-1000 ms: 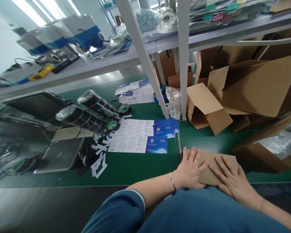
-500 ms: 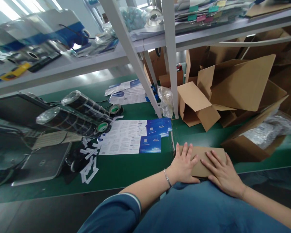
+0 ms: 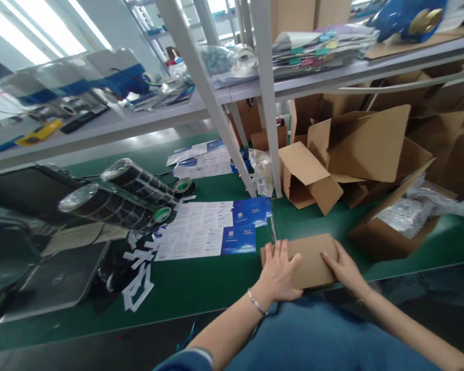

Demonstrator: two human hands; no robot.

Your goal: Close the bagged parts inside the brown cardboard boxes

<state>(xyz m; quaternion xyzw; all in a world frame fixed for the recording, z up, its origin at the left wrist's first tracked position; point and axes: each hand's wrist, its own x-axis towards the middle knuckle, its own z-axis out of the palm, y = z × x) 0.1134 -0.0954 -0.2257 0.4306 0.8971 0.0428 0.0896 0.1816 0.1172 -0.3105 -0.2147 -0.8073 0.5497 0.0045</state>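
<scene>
Brown flat cardboard piece (image 3: 311,257) lying at the near edge of the green tabletop (image 3: 201,281), just right of the blue-and-white leaflets (image 3: 216,232). Left hand (image 3: 278,273) spread flat on its left end, fingers wide; right hand (image 3: 342,268) pressed open against its right edge. Bare green strip to the left; open boxes (image 3: 332,154) crowding behind and right.
</scene>
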